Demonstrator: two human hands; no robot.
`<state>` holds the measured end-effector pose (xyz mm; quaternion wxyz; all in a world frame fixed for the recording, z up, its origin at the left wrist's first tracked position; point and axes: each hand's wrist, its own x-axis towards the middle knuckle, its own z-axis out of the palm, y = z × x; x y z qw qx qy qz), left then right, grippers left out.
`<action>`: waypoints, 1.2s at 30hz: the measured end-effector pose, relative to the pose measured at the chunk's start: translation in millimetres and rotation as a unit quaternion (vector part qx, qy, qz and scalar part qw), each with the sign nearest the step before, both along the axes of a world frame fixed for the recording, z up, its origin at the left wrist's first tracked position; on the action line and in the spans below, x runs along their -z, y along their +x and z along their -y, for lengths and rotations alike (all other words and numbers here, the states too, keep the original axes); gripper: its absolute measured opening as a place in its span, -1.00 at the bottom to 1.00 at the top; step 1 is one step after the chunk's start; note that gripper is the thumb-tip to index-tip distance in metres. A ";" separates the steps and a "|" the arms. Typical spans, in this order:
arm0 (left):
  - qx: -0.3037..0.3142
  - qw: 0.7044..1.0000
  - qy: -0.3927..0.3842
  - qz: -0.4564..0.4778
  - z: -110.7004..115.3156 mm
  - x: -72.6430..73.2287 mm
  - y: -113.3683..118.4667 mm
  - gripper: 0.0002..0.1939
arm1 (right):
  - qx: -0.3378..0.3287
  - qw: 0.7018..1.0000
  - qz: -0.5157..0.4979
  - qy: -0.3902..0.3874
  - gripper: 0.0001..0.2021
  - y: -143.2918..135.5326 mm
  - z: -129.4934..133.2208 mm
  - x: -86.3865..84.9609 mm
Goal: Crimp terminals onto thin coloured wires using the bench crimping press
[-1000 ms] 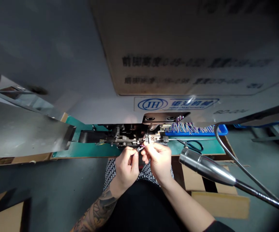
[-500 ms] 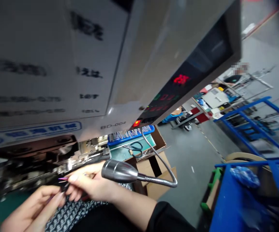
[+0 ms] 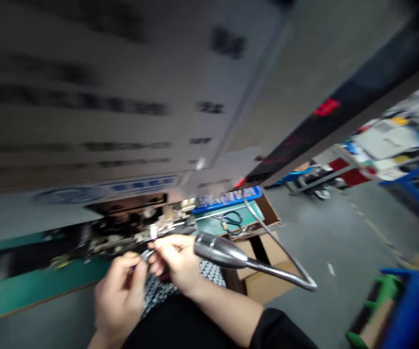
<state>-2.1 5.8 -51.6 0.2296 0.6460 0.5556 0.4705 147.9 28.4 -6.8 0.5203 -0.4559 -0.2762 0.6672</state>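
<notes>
My left hand (image 3: 124, 286) is closed, its thumb and forefinger pinching a thin wire (image 3: 147, 254) that bends across to the other hand. My right hand (image 3: 180, 261) pinches the same wire close to its end, where a small purple tip shows at the fingers. Blur hides the wire's finer detail. Just beyond my right fingertips are the metal parts of a bench machine (image 3: 158, 223). A silver gooseneck lamp (image 3: 220, 249) hangs over my right wrist and covers part of it.
The machine's large pale housing (image 3: 180, 126) fills the upper view. Dark-handled scissors (image 3: 233, 222) lie on the green bench top, before a blue tray (image 3: 227, 199) of small pieces. Cardboard boxes (image 3: 271, 283) stand below. Blue racking (image 3: 409, 310) is at right.
The view has swung, so the machine, lamp and hands appear farther right. My right fingertips with the wire end are closer to the machine's metal parts. Both hands keep their pinch.
</notes>
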 end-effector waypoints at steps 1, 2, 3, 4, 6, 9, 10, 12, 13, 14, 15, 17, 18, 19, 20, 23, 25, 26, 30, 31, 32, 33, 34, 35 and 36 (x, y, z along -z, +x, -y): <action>0.005 1.000 0.025 -0.009 -0.8 -7.8 4.9 -0.91 | 0.007 1.000 0.000 0.003 -0.67 2.1 -0.1 -2.6; 0.008 0.999 0.049 -0.017 -2.1 -13.3 9.3 -0.90 | 0.016 1.000 0.001 0.005 -0.67 3.9 -1.0 -3.8; 0.016 0.997 0.064 -0.026 -3.7 -16.7 13.0 -0.89 | 0.025 1.000 -0.002 0.005 -0.69 5.2 -2.3 -4.0; 0.010 0.997 0.072 -0.028 -5.1 -18.5 15.7 -0.89 | 0.033 0.999 -0.006 0.005 -0.72 5.9 -3.6 -3.6; 0.013 0.997 0.075 -0.031 -6.6 -19.9 18.5 -0.88 | 0.042 0.999 -0.014 0.000 -0.75 5.8 -5.2 -2.4; 0.018 0.996 0.081 -0.025 -6.4 -21.5 19.4 -0.86 | 0.046 0.999 -0.011 -0.004 -0.74 5.0 -3.9 -0.6; 0.021 0.996 0.080 -0.018 -6.2 -22.3 19.4 -0.86 | 0.050 0.999 -0.004 -0.001 -0.73 5.3 -2.9 0.5; 0.029 0.997 0.069 -0.002 -6.2 -23.9 19.2 -0.86 | 0.057 0.998 0.023 0.011 -0.73 6.8 -0.9 3.6; 0.034 0.998 0.060 0.006 -6.3 -24.4 19.0 -0.87 | 0.059 0.997 0.039 0.017 -0.72 7.9 -0.2 5.4; 0.038 0.998 0.052 0.012 -6.6 -24.7 18.7 -0.87 | 0.059 0.997 0.054 0.021 -0.71 9.3 0.2 6.9; 0.040 0.998 0.045 0.015 -6.8 -24.5 18.2 -0.87 | 0.054 0.996 0.066 0.022 -0.69 10.6 0.1 8.0; 0.039 0.998 0.041 0.012 -7.1 -23.2 16.9 -0.87 | 0.036 0.996 0.079 0.016 -0.64 12.7 -1.3 8.1; 0.037 0.998 0.041 0.008 -7.2 -22.2 16.1 -0.87 | 0.026 0.996 0.081 0.012 -0.62 13.2 -2.5 7.1; 0.034 0.999 0.042 0.005 -7.1 -21.1 15.4 -0.88 | 0.019 0.996 0.083 0.008 -0.60 13.3 -3.8 5.5; 0.032 0.999 0.042 0.001 -7.0 -20.1 14.9 -0.88 | 0.015 0.996 0.086 0.004 -0.59 12.9 -5.1 3.5; 0.026 0.999 0.042 -0.003 -6.4 -18.3 14.6 -0.88 | 0.025 0.996 0.091 -0.006 -0.60 10.3 -8.2 -2.9; 0.021 0.999 0.042 -0.004 -6.4 -18.6 15.5 -0.89 | 0.033 0.995 0.092 -0.012 -0.60 8.5 -8.9 -5.4; 0.019 0.999 0.043 -0.005 -6.5 -19.0 16.1 -0.89 | 0.035 0.995 0.092 -0.013 -0.60 7.8 -8.9 -5.9; 0.017 0.998 0.055 -0.017 -7.0 -20.2 16.2 -0.89 | 0.039 0.995 0.096 -0.008 -0.59 7.3 -7.7 -6.4; 0.016 0.998 0.060 -0.024 -7.1 -19.9 15.2 -0.89 | 0.040 0.994 0.099 -0.007 -0.60 7.9 -7.5 -6.9; 0.016 0.997 0.065 -0.032 -7.1 -19.4 13.7 -0.89 | 0.038 0.994 0.106 -0.006 -0.60 8.8 -7.5 -7.8; 0.020 0.997 0.069 -0.040 -7.1 -18.8 11.7 -0.89 | 0.032 0.993 0.115 -0.005 -0.61 10.1 -7.7 -8.9; 0.028 0.996 0.071 -0.046 -7.1 -18.2 9.4 -0.90 | 0.020 0.992 0.125 -0.004 -0.60 11.8 -8.0 -10.3; 0.039 0.996 0.070 -0.049 -7.2 -18.0 6.8 -0.90 | 0.003 0.991 0.133 -0.003 -0.60 13.8 -8.2 -11.8; 0.052 0.996 0.064 -0.045 -7.4 -18.3 4.2 -0.90 | -0.018 0.990 0.138 0.000 -0.59 16.1 -8.4 -13.3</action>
